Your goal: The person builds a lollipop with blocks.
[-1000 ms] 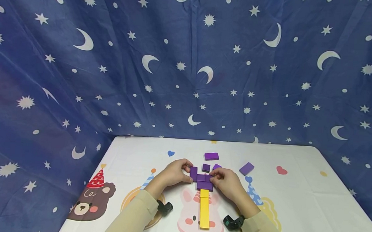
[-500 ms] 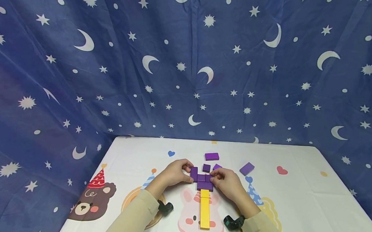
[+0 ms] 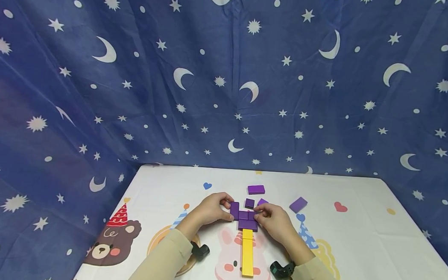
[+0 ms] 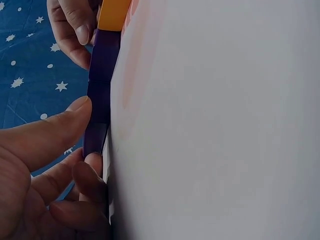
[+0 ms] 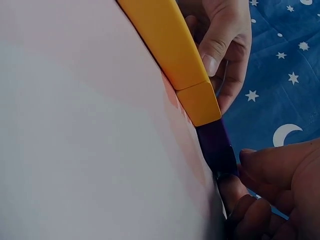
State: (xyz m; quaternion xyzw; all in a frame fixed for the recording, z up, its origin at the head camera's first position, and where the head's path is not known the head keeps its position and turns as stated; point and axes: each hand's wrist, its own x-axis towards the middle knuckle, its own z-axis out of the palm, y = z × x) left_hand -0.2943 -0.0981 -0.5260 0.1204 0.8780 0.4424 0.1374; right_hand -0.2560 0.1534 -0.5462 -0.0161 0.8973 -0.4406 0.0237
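Observation:
In the head view my left hand (image 3: 213, 208) pinches an oblong purple block (image 3: 234, 211) lying lengthwise at the left of a flat layout. Two small purple blocks (image 3: 243, 215) sit beside it, above a crosswise purple block (image 3: 247, 225). My right hand (image 3: 274, 220) holds the right-hand small purple block (image 3: 252, 216) between thumb and fingers, partly covering it. Below run a short yellow block (image 3: 247, 234) and a long yellow block (image 3: 247, 258), end to end. In the left wrist view, thumb and fingers touch the purple blocks (image 4: 99, 102); the right wrist view shows the other side's purple block (image 5: 217, 145).
Behind the layout lie a small dark purple block (image 3: 249, 203), an oblong purple block (image 3: 256, 189) and a purple block (image 3: 262, 201) partly hidden by my right hand. Another purple block (image 3: 298, 204) lies to the right. A white printed cloth (image 3: 356, 251) covers the table.
Both hands and the blocks keep their places relative to one another. Only the head view has shifted slightly.

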